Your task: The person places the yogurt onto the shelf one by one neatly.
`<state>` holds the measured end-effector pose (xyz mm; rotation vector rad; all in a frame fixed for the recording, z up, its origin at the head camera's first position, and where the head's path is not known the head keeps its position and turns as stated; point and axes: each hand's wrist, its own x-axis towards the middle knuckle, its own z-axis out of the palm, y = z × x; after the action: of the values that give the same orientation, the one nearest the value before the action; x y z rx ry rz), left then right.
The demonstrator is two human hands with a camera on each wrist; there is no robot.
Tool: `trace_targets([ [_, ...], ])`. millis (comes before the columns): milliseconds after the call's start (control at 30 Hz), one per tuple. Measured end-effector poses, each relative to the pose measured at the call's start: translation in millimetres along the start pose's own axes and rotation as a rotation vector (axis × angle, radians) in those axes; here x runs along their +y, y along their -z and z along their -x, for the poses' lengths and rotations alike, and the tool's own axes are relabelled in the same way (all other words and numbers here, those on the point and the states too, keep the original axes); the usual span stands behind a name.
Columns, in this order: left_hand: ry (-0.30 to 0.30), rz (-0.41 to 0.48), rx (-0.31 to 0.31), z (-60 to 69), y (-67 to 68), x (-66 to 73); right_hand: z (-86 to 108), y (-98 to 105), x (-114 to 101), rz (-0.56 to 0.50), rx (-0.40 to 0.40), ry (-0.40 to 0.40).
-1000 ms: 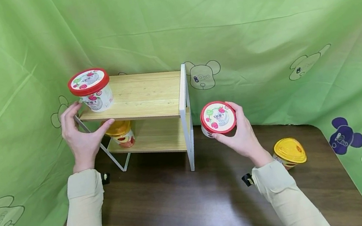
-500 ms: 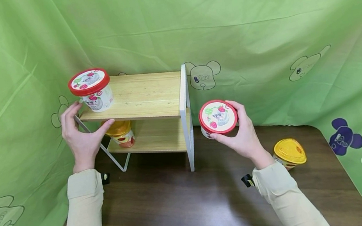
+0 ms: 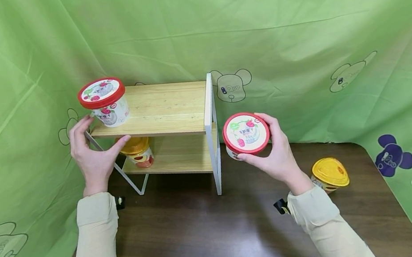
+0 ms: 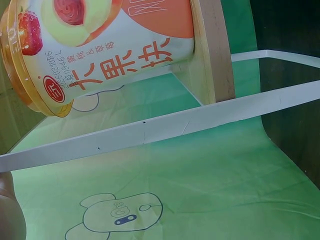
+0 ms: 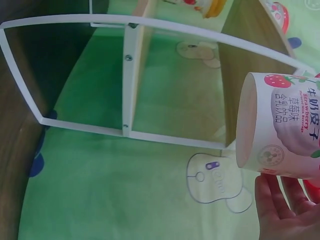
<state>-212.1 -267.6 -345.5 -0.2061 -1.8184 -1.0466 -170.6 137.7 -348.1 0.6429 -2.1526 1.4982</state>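
My left hand (image 3: 95, 157) grips the left front corner of a two-tier wooden shelf rack (image 3: 170, 107), thumb along the upper board's front edge and fingers by the left side. Just above those fingers a red-lidded strawberry milk tub (image 3: 111, 112) stands on the upper board. On the lower board sits a yellow-lidded fruit yogurt tub (image 3: 140, 154), large in the left wrist view. Right of the rack, my right hand (image 3: 274, 149) holds a second red-lidded strawberry milk tub (image 3: 246, 133) in the air, lid tipped toward me. The right wrist view shows its printed side (image 5: 280, 125).
Another yellow-lidded tub (image 3: 329, 173) stands on the dark wood table (image 3: 207, 236), beyond my right wrist. A green printed cloth (image 3: 274, 23) hangs behind and at both sides. The rack's white metal side frame (image 3: 213, 145) rises between its boards and my right hand.
My right hand has shifted the held strawberry milk tub slightly left, and its lid looks a little larger. My left hand, the rack and the other tubs stay in place.
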Motion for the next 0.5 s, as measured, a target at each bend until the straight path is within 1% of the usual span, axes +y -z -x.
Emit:
trace_targets([
  [167, 0.019, 0.016, -0.002, -0.2, 0.6, 7.0, 0.5, -2, -8, -0.031, -0.009, 0.052],
  [333, 0.015, 0.015, -0.002, -0.3, 0.8, 6.5, 0.8, -5, -14, -0.053, -0.022, 0.097],
  [400, 0.007, 0.013, -0.002, -0.3, 1.0, 6.2, 1.0, -7, -17, -0.053, -0.019, 0.106],
  [500, 0.013, 0.017, 0.000, -0.4, 0.8, 7.1, 1.0, -7, -22, -0.043, -0.019, 0.113],
])
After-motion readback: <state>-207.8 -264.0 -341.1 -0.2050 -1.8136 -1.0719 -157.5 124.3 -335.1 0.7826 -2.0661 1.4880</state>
